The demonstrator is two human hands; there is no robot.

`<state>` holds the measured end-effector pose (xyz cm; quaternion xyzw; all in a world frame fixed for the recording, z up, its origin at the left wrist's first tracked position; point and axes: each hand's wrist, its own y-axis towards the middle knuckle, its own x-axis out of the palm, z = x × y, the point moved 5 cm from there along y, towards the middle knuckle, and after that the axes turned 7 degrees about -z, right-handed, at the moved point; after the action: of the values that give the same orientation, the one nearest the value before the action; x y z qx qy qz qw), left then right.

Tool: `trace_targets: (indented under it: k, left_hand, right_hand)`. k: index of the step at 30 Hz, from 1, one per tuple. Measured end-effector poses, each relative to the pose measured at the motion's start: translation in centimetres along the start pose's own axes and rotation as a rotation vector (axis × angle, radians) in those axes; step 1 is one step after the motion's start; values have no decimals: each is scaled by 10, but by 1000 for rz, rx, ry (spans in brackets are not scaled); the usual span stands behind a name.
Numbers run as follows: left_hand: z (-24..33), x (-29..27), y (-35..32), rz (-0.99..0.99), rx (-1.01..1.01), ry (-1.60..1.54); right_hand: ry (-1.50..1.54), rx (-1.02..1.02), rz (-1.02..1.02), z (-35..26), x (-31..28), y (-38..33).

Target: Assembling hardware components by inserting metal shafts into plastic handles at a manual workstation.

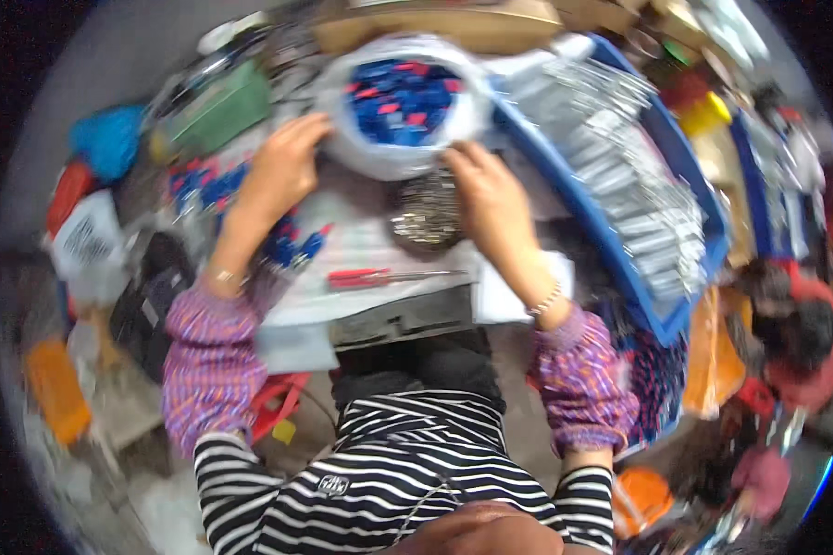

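Observation:
A white plastic bag [384, 157] stands open on the worktable, filled with small blue and red plastic parts [403, 102]. My left hand [282, 166] touches the bag's left side, fingers bent against the rim. My right hand [486, 190] rests on the bag's lower right edge. Just below the bag, between my hands, lies a round pile of small shiny metal pieces [428, 213]. Both forearms wear purple patterned sleeve covers. The picture is blurred, so I cannot tell how firmly the fingers pinch the plastic.
A large blue tray [662, 310] on the right holds several rows of silver metal parts [634, 176]. A red-handled tool [366, 276] lies on white paper near me. Loose blue parts [208, 185] sit at the left, beside a green box [217, 111]. Another person [801, 342] sits at the right.

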<state>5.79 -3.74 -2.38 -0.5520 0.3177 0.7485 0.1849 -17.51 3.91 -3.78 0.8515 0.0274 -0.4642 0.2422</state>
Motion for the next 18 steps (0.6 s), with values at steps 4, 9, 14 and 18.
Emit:
trace_targets:
  k: [4,9,14,18]
  left_hand:
    - [-9,-4,-9,-60,-32,20]
    - [25,-1,-9,-54,-86,95]
    - [63,-13,-8,-87,-93,87]
    - [81,-24,-5,-109,-25,45]
  right_hand:
    - [66,65,-40,-6,3,-1]
    - [128,1,-83,0,-22,-21]
    - [219,120,117,4,-123,-89]
    - [-107,488,374,73,-220,-173]
